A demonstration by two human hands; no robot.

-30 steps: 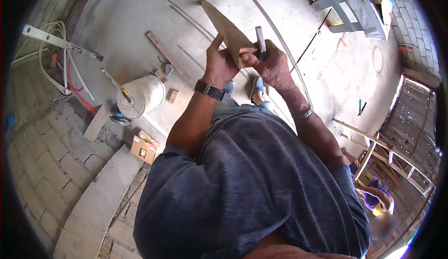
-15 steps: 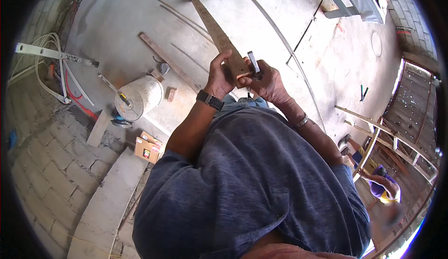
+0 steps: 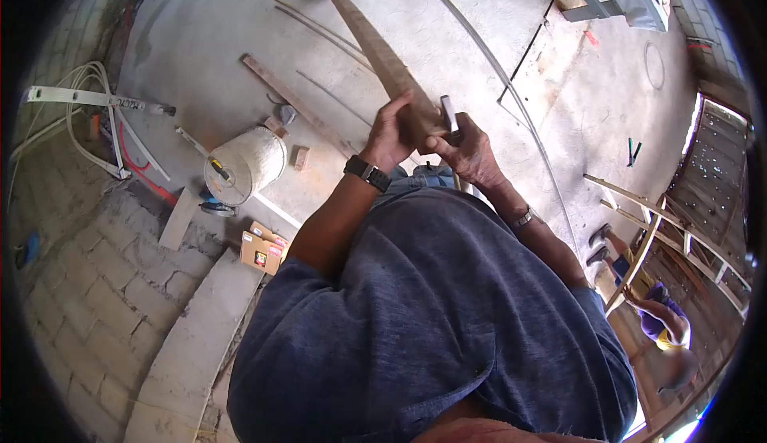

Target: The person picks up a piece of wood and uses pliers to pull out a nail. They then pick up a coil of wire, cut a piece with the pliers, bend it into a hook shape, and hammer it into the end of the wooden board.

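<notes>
A long wooden board (image 3: pixel 374 51) points away from me, its near end between my two hands. My left hand (image 3: pixel 389 131) is wrapped round the board's left edge close to that end. On the other side, my right hand (image 3: pixel 471 149) has its thumb against the board's near corner. A small metal tool (image 3: pixel 449 114) with a pale, flat upper part sticks up between the board and the fingers of my right hand. Those fingers hide its lower part.
A white bucket (image 3: pixel 246 166) with a yellow-handled tool on top stands left, near a cardboard box (image 3: pixel 261 252). Another plank (image 3: pixel 296 103) lies on the floor. At right, another person (image 3: pixel 659 315) is beside a wooden frame (image 3: pixel 639 255).
The board has turned slightly, showing its face less broadly. My right hand and the metal tool have shifted a little right and down. The whole view has moved slightly.
</notes>
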